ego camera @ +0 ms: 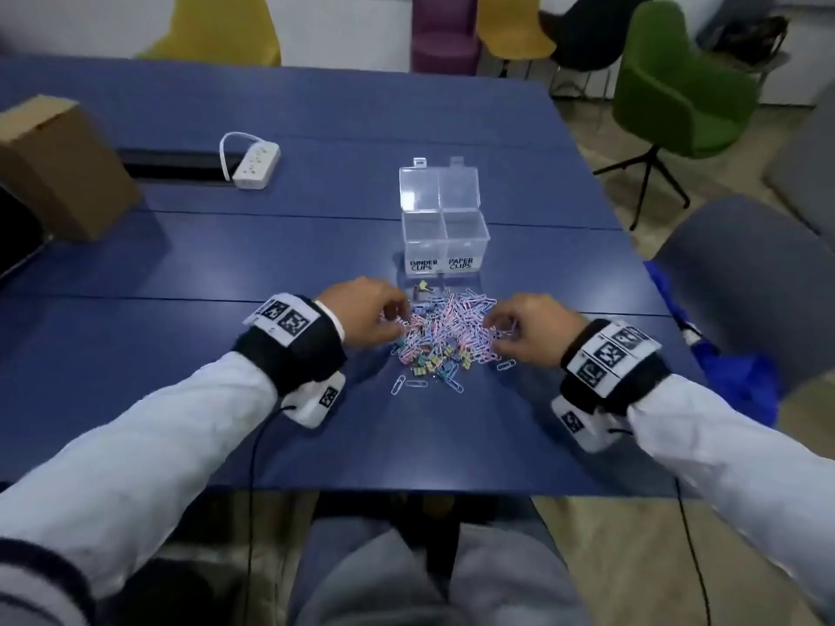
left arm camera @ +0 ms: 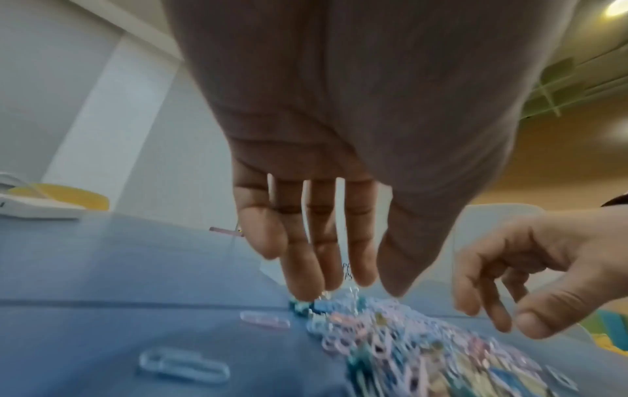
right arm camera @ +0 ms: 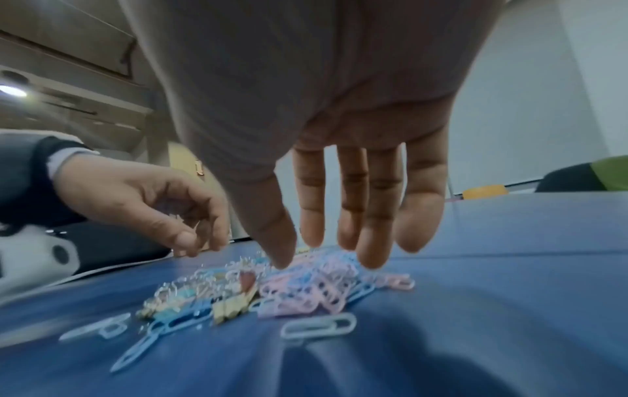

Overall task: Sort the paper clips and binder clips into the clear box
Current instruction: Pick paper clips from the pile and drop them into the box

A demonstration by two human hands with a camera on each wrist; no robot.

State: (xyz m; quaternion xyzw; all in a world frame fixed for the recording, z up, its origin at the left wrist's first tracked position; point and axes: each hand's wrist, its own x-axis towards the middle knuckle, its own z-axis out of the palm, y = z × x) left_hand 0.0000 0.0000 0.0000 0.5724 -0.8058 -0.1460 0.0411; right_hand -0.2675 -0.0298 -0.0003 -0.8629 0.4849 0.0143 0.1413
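A mixed pile of pastel paper clips and small binder clips (ego camera: pixel 445 332) lies on the blue table (ego camera: pixel 203 264). Just behind it stands the clear box (ego camera: pixel 445 239) with its lid open; its left compartment is labelled BINDER CLIPS, its right one PAPER CLIPS, and both look empty. My left hand (ego camera: pixel 393 320) is at the pile's left edge, its fingertips (left arm camera: pixel 306 290) pointing down onto the clips. At the pile's right edge my right hand (ego camera: pixel 499 329) has its fingertips (right arm camera: pixel 282 257) touching the pink clips (right arm camera: pixel 306 290). I see no clip held in either hand.
Loose paper clips (ego camera: pixel 409 384) lie in front of the pile. A white power strip (ego camera: pixel 256 167) and a cable slot sit at the back left, with a cardboard box (ego camera: pixel 58 164) at the far left. A blue bag (ego camera: pixel 732 372) hangs off the table's right edge. Chairs stand beyond the table.
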